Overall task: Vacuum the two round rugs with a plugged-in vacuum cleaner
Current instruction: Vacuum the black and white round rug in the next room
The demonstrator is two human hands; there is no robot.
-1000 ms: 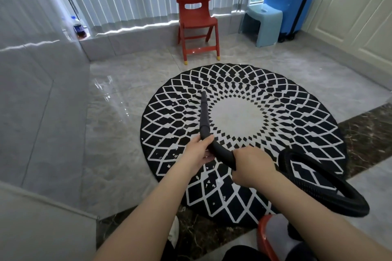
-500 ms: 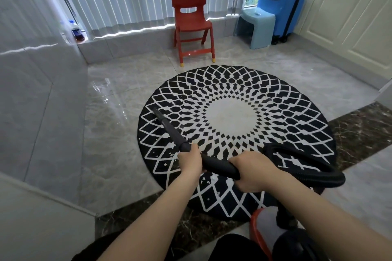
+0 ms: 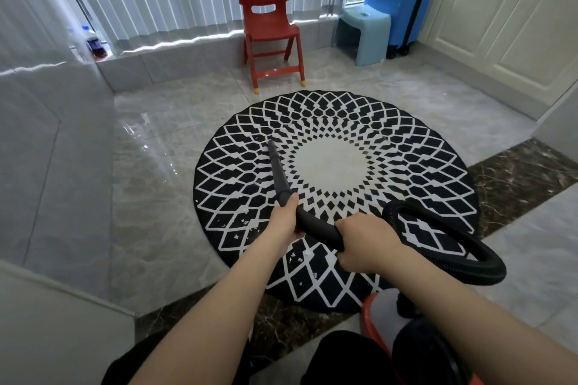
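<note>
A round black-and-white patterned rug (image 3: 406,159) lies on the marble floor, with small white crumbs scattered on its near-left part. My left hand (image 3: 283,222) grips the black vacuum nozzle tube (image 3: 278,173), whose tip rests on the rug left of the pale centre. My right hand (image 3: 364,241) holds the curved black handle just behind. The ribbed black hose (image 3: 463,247) loops to the right and down to the red vacuum body (image 3: 380,319) at my feet. Only one rug is in view.
A red child's chair (image 3: 270,25) stands beyond the rug. A light blue stool (image 3: 364,34) and a blue suitcase (image 3: 398,6) sit at the back right. A grey tiled wall (image 3: 47,134) runs along the left; cream cabinet doors (image 3: 506,15) line the right.
The nozzle swung from the rug's left edge back toward the centre, its tip now pointing further away. Both hands kept their grip.
</note>
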